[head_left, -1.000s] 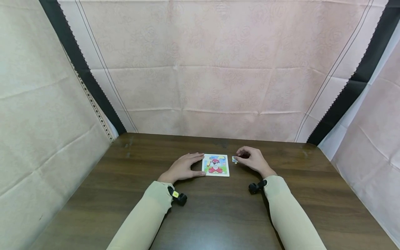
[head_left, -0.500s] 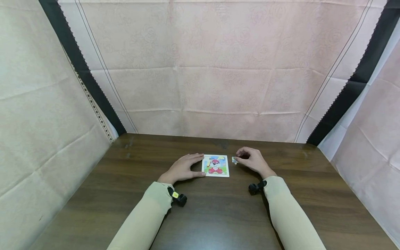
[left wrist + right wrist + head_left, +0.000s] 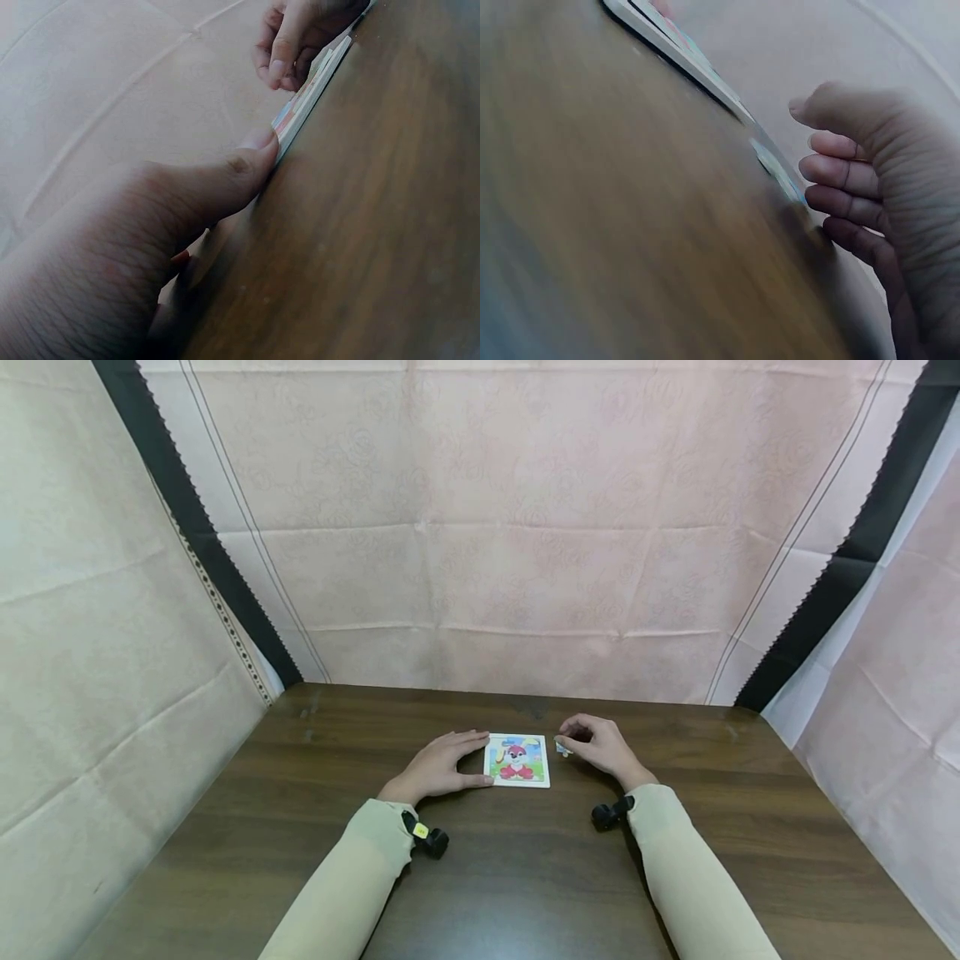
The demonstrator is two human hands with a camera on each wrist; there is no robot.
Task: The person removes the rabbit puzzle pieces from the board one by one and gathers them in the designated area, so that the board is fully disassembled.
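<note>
A small square picture puzzle (image 3: 517, 762) with a white frame and a pink cartoon animal lies flat on the brown table. My left hand (image 3: 437, 767) spans its left side, fingertips at the upper left corner and thumb at the lower left. In the left wrist view the straight thumb (image 3: 225, 176) rests along the frame's edge. Just right of the frame a loose puzzle piece (image 3: 780, 171) lies on the table. Over this piece is my right hand (image 3: 600, 747), its fingers loosely bent. The right wrist view shows nothing between its thumb and fingertips.
The wooden table (image 3: 480, 877) reaches back to a pale patterned cloth (image 3: 480, 568). Similar cloth hangs at both sides, with dark bands at the corners. A black wrist camera (image 3: 432, 842) sits on the left wrist and another camera (image 3: 609, 815) on the right.
My right hand has shifted slightly left, towards the frame, over the loose piece. The left hand and the puzzle stay in place; the head view has tilted up very slightly.
</note>
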